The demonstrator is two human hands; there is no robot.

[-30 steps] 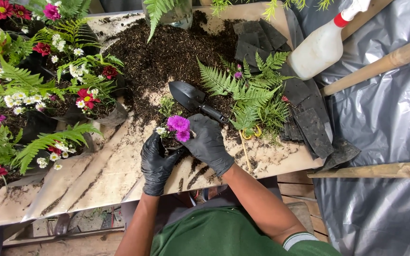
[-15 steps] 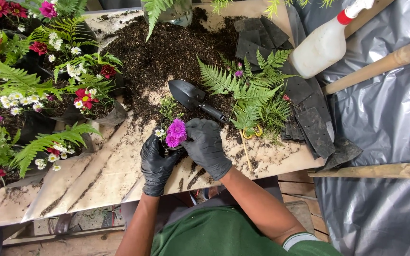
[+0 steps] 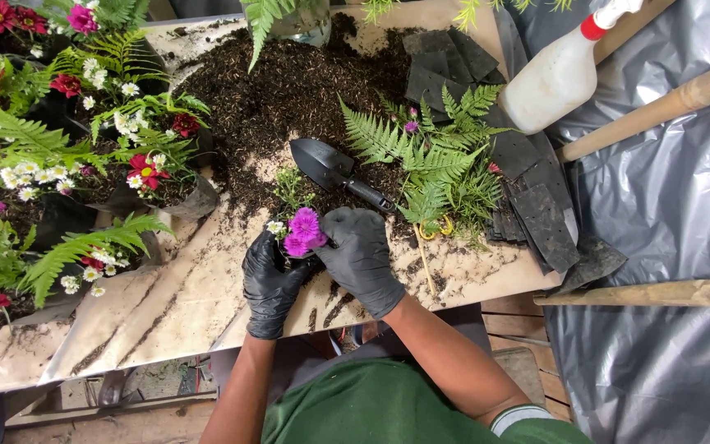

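— Cupping what, those gloved hands?
— Left hand [image 3: 271, 278] and right hand [image 3: 361, 256] wrap closed around a small purple flower plant [image 3: 302, 231] on the counter [image 3: 182, 304], just beside the black trowel [image 3: 332, 170] and soil pile [image 3: 289, 90].

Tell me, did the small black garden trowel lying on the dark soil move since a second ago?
No. The small black garden trowel lies in the same spot, its blade on the dark soil and its handle pointing toward the green fern fronds, just as before.
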